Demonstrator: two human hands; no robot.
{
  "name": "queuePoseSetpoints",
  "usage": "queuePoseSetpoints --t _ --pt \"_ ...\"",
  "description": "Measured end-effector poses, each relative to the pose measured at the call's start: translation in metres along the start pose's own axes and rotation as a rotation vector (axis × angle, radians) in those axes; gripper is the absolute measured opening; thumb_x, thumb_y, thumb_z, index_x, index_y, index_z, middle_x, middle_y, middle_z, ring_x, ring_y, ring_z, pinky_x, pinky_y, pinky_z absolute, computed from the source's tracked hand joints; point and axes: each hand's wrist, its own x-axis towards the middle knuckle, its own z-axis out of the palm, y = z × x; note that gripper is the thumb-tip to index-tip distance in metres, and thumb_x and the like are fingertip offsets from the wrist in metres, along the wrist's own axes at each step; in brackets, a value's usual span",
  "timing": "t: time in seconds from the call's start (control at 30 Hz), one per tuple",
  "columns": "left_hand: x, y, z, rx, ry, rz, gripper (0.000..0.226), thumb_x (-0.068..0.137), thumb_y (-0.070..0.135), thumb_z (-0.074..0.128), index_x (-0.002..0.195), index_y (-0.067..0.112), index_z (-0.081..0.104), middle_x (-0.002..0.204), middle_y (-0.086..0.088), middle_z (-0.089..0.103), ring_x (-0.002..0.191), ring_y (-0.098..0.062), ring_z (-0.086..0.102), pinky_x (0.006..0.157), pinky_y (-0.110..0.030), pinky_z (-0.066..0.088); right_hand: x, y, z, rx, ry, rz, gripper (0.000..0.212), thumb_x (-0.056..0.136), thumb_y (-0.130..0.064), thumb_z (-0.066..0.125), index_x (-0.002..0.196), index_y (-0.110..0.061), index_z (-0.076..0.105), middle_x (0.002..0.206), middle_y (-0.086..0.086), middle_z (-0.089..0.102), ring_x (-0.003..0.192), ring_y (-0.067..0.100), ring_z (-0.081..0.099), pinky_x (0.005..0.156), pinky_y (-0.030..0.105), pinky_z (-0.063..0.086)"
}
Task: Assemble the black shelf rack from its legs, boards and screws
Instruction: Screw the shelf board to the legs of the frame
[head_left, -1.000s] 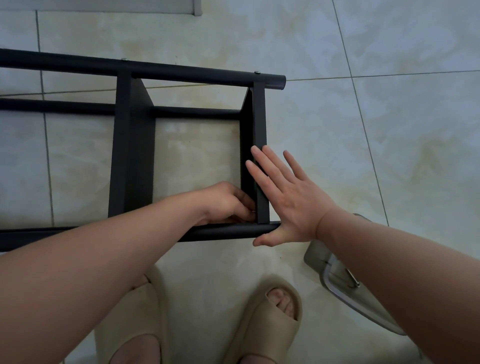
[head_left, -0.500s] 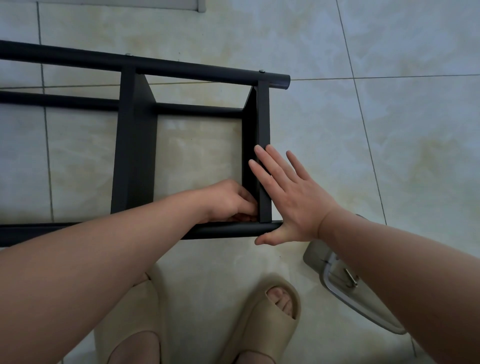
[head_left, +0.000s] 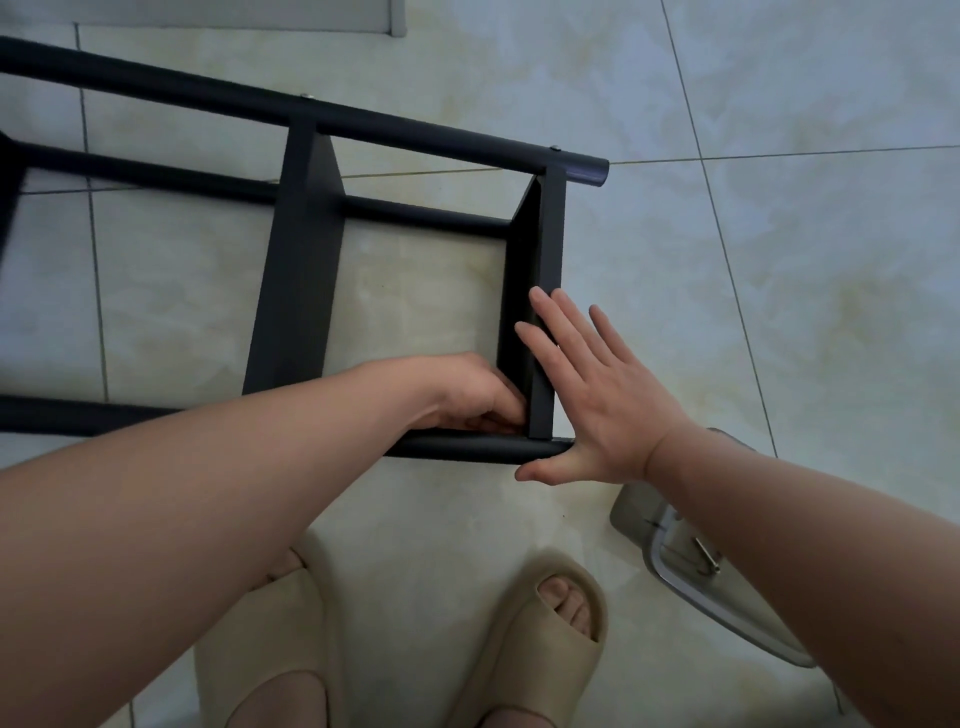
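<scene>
Nearby, R forearm (head_left: 805, 545) over tray (head_left: 629, 512) w/ screw (head_left: 707, 555), slippers (head_left: 540, 649) below rack (head_left: 306, 270)

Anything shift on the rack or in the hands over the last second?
No real change; only the view tilted a little. The left hand keeps its curled fingers in the inner corner of the end board and near leg; the right hand stays flat against that board's outer side.

The rack (head_left: 306, 260) is matte black. The floor (head_left: 779, 260) is cream marbled tile with dark grout lines. Both slippers (head_left: 540, 639) are beige.
</scene>
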Motion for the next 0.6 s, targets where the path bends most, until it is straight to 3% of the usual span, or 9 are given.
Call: queuePoseSetpoints --t 0.17,0.4,0.5,0.6 --pt "0.001 0.006 -0.003 0.012 -0.036 -0.038 0.008 0.082 0.000 0.064 0.080 0.006 0.069 0.063 -0.006 0.065 0.057 -0.016 0.064 0.060 -0.022 0.051 -0.001 0.000 0.004 0.051 0.009 0.030 0.127 0.072 -0.094 0.043 0.160 -0.006 0.014 0.170 0.013 -0.003 0.157 0.030 -0.008 0.125 0.056 0.011" --pt "-0.001 0.005 -0.001 -0.061 -0.068 -0.088 0.032 0.086 0.001 0.063 0.058 0.014 0.073 0.065 -0.004 0.070 0.063 -0.015 0.069 0.066 -0.025 0.053 0.001 0.003 0.006 0.087 0.008 -0.009 0.127 0.073 -0.093 0.044 0.160 -0.005 0.013 0.169 0.014 -0.005 0.156 0.032 -0.010 0.126 0.053 0.010" --pt "-0.001 0.001 0.000 -0.104 -0.069 -0.090 0.021 0.087 0.001 0.061 0.074 0.011 0.073 0.072 -0.005 0.073 0.069 -0.016 0.071 0.071 -0.026 0.055 0.001 0.003 0.006 0.091 0.009 -0.030 0.127 0.073 -0.093 0.045 0.160 -0.005 0.013 0.169 0.014 -0.005 0.156 0.032 -0.009 0.126 0.054 0.010" --pt "-0.003 -0.003 0.002 -0.156 -0.083 -0.098 0.018 0.090 0.001 0.059 0.083 0.009 0.073 0.075 -0.005 0.075 0.068 -0.014 0.072 0.060 -0.021 0.054 0.001 0.002 0.006 0.093 0.008 -0.042 0.127 0.073 -0.092 0.045 0.160 -0.006 0.014 0.170 0.015 -0.003 0.157 0.033 -0.007 0.126 0.055 0.011"
